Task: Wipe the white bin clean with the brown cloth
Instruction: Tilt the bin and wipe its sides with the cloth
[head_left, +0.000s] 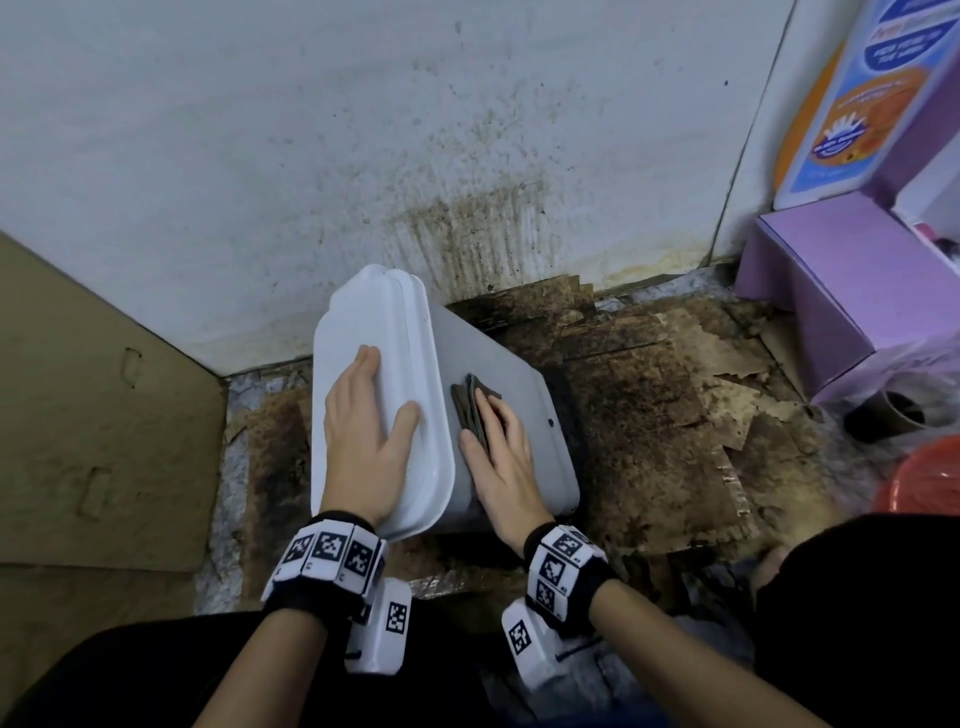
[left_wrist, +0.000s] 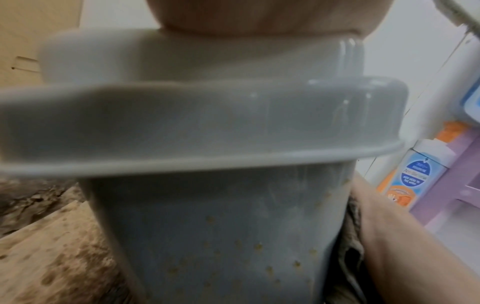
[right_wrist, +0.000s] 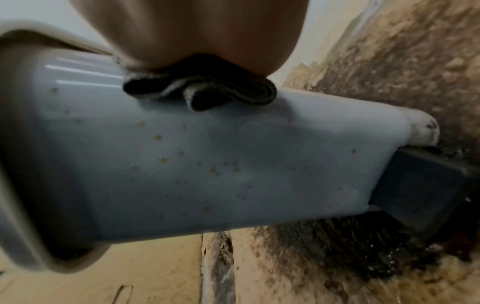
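Head view: left hand (head_left: 363, 441) flat on white bin (head_left: 519, 415), right hand (head_left: 501, 457) flat, pressing brown cloth (head_left: 470, 397).

I am looking down into a grimy back corner of what seems a home utility or storage nook. The pale wall (head_left: 260, 156) is spattered with brown mould-like stains, thickest just above the floor. Below that wall, soaked, torn cardboard sheets (head_left: 649, 415) cover the floor. Right of the stains stand a purple box (head_left: 831, 270), a cleaning-product pack (head_left: 857, 93) and a red basin (head_left: 930, 483); left leans clean cardboard (head_left: 93, 415).
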